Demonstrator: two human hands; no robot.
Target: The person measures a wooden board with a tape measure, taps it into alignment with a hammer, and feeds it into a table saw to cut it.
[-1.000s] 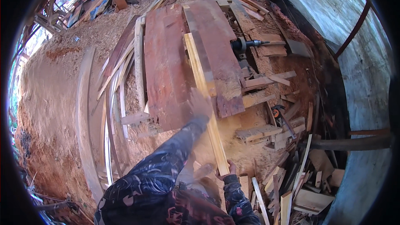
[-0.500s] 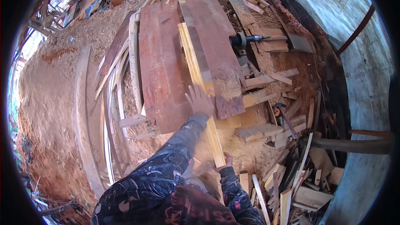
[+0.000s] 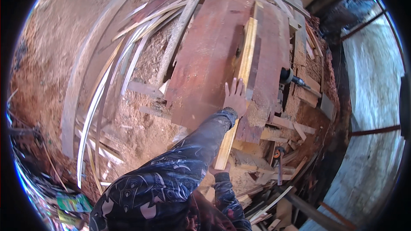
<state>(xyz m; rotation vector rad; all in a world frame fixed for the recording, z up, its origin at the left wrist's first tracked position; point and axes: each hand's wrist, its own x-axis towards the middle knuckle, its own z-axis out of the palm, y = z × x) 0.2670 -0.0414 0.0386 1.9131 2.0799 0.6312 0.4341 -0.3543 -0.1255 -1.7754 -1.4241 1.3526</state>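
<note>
A long pale yellow wooden strip [image 3: 247, 53] lies lengthwise on a reddish-brown plank tabletop [image 3: 205, 55], its near end jutting past the table's front edge. My left hand [image 3: 235, 100] rests flat on the strip near the table's front part, fingers stretched out and apart. At the strip's near end, my right hand [image 3: 219, 169] grips it from below; most of its fingers are hidden by the wood. A slot runs along the tabletop beside the strip. Sawdust [image 3: 258, 114] covers the table's front right corner.
A dark power tool with a metal spindle [image 3: 293, 78] sits at the table's right side. A hammer-like tool with orange on it [image 3: 279, 154] lies among offcuts to the front right. Long slats [image 3: 102, 85] lie on the left, over sawdust-covered ground. A pale sheet wall [image 3: 372, 81] stands far right.
My view has turned, so the table and strip appear farther right and tilted. Both hands keep their places on the strip, the left flat on top, the right at the near end.
</note>
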